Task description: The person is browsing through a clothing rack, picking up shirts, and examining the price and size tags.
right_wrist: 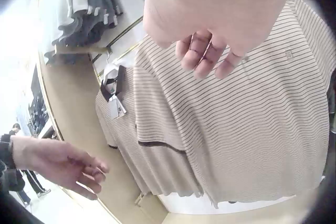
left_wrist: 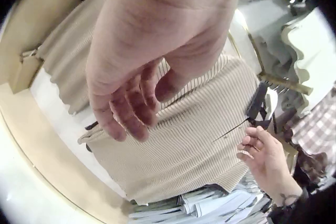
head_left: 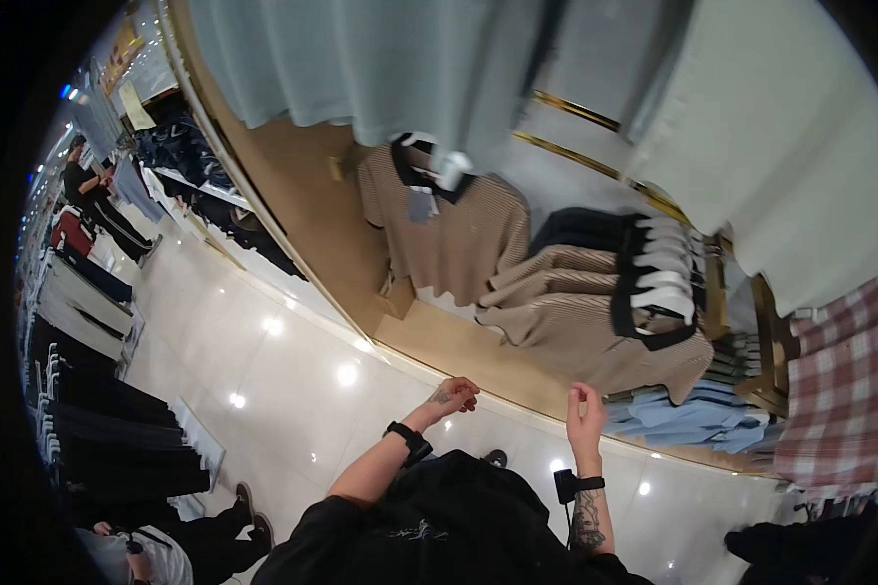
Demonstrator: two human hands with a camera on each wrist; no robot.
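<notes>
Loosely curled and holding nothing, my left hand (head_left: 454,396) hovers in front of the shelf edge. My right hand (head_left: 585,417) is raised just left of the hanging striped polo shirts (head_left: 566,317), its fingers bent and bare. These tan shirts have dark collars and hang close together on white hangers (head_left: 665,300). In the left wrist view, the left hand (left_wrist: 157,29) overlaps the striped cloth (left_wrist: 194,134). The right wrist view has the right hand (right_wrist: 215,19) in front of a striped shirt (right_wrist: 252,113). Another tan polo (head_left: 449,229) with a tag hangs facing out.
Light blue folded-looking garments (head_left: 688,414) hang below the polos, beside a plaid shirt (head_left: 844,380). Pale green garments (head_left: 341,68) hang overhead. A wooden shelf (head_left: 429,341) borders the glossy floor (head_left: 293,390). Dark trousers (head_left: 117,439) hang at left; a person (head_left: 93,190) stands farther off.
</notes>
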